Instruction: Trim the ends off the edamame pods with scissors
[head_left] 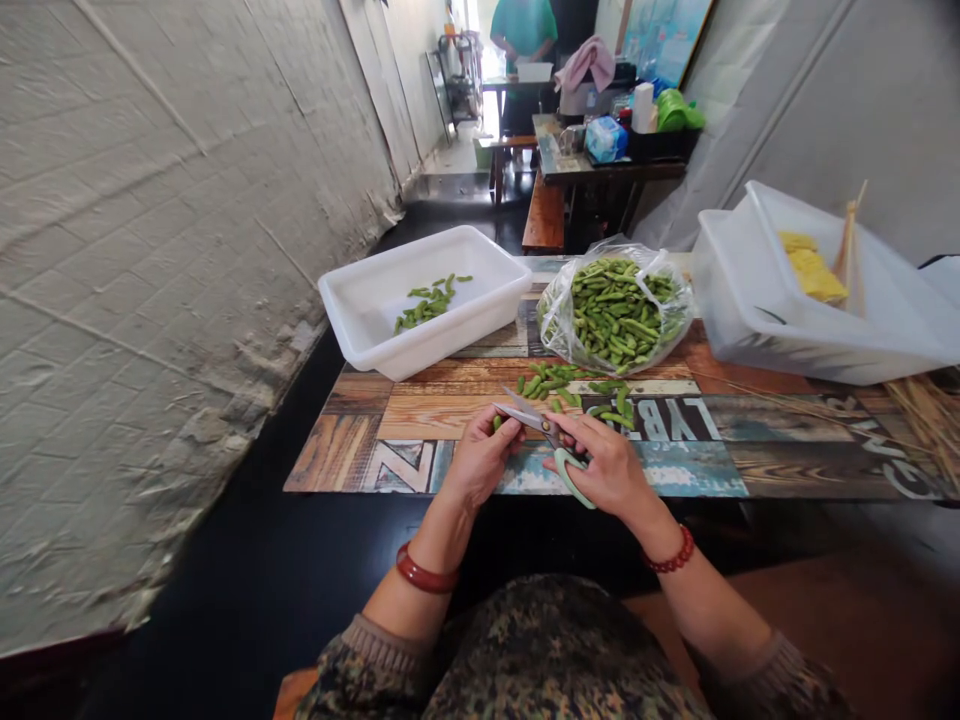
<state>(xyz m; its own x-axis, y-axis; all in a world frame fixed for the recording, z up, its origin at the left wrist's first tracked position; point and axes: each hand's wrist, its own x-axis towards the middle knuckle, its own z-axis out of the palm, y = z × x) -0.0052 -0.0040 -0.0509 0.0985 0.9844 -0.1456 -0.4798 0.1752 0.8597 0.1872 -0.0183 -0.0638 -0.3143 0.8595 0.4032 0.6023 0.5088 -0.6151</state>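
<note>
My right hand [606,462] grips a pair of scissors [535,418] with pale green handles, their blades parted and pointing left. Between the fingers of my left hand [484,452] is a green edamame pod [497,423], mostly covered by the fingers and close to the blade tips. Just beyond the scissors, loose pods [551,378] lie on the patterned table. Behind them stands a clear plastic bag [553,318] full of edamame pods [615,310]. To the left, a white plastic tub [457,343] has a small pile of pods [427,303] inside.
Stacked white bins [795,350] at right hold yellow packets [812,270] and thin sticks [849,255]. Dry stalks [926,415] lie on the table [337,455]. A rough white wall [150,250] runs along the left. Farther back, a person [525,35] stands behind another table [559,160].
</note>
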